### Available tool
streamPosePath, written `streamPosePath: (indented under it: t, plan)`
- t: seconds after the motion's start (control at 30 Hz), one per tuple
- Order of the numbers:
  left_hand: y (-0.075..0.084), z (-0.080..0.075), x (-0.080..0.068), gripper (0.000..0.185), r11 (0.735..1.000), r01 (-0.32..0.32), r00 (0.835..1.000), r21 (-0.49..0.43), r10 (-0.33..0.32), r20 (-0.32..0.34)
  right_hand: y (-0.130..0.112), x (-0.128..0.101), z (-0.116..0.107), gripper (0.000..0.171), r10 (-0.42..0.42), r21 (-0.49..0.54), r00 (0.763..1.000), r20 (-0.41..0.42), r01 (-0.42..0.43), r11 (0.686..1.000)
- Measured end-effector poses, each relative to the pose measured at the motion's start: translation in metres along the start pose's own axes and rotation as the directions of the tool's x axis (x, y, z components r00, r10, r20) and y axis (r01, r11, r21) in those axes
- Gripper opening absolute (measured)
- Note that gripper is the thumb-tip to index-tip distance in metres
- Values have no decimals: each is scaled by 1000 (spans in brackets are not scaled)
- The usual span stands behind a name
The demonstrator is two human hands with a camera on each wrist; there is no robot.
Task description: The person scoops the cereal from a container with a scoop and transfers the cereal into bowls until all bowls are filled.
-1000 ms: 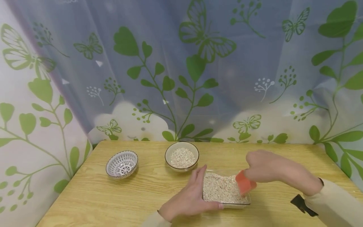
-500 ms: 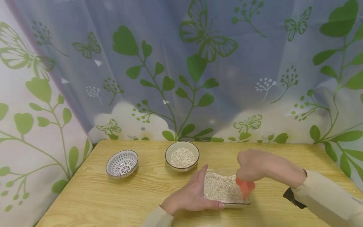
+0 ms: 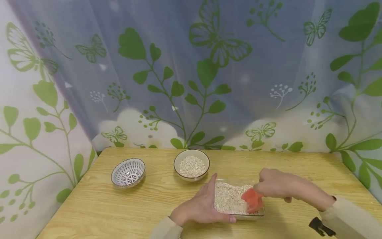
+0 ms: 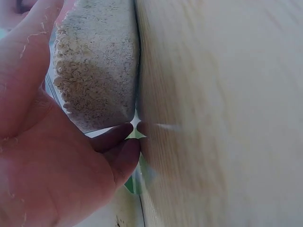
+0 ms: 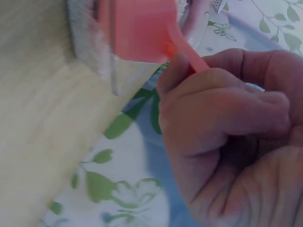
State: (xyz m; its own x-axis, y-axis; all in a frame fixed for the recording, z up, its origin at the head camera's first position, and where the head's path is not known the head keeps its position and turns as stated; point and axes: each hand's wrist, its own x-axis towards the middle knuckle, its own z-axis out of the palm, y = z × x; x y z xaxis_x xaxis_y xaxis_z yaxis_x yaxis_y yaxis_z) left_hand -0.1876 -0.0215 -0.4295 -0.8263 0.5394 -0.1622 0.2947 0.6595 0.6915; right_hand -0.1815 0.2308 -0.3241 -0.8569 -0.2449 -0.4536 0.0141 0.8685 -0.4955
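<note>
A clear rectangular container (image 3: pixel 257 214) filled with pale oat-like flakes (image 3: pixel 228 200) sits on the wooden table (image 3: pixel 119 212). My left hand (image 3: pixel 206 205) holds its left side, thumb along the near wall; in the left wrist view the left hand (image 4: pixel 57 156) wraps the container (image 4: pixel 99 66). My right hand (image 3: pixel 273 186) grips the handle of an orange-red scoop (image 3: pixel 251 199), whose head dips into the flakes at the container's right end. The right wrist view shows the scoop (image 5: pixel 142 28) at the container's wall, its handle pinched by the right hand (image 5: pixel 227 123).
Behind the container stands a small bowl (image 3: pixel 191 165) with flakes in it. A patterned bowl (image 3: pixel 128 172) with nothing in it sits at the left. A leaf-and-butterfly curtain (image 3: pixel 191 73) closes off the back and sides of the table.
My right hand has lowered the scoop from above the container's right edge and turned it down into the flakes. The left hand has kept its hold.
</note>
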Motion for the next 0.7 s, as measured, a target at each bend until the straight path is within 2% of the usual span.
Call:
streamPosePath:
  t: [0.1,0.3,0.47,0.7]
  plan:
    - [1,0,-1,138,1000,3,1000,-3,-3,3,15,3,6,39,-42,115,999,20,39,993]
    - [0,0,-1,137,1000,12,1000,7,-12,2,42,8,21,31,-134,278,991,23,122,953]
    - [1,0,-1,135,1000,7,1000,14,-7,-1,50,8,33,29,-147,331,989,7,136,934]
    - [1,0,0,134,1000,13,1000,16,-13,-7,47,9,42,31,-177,333,984,-29,177,926]
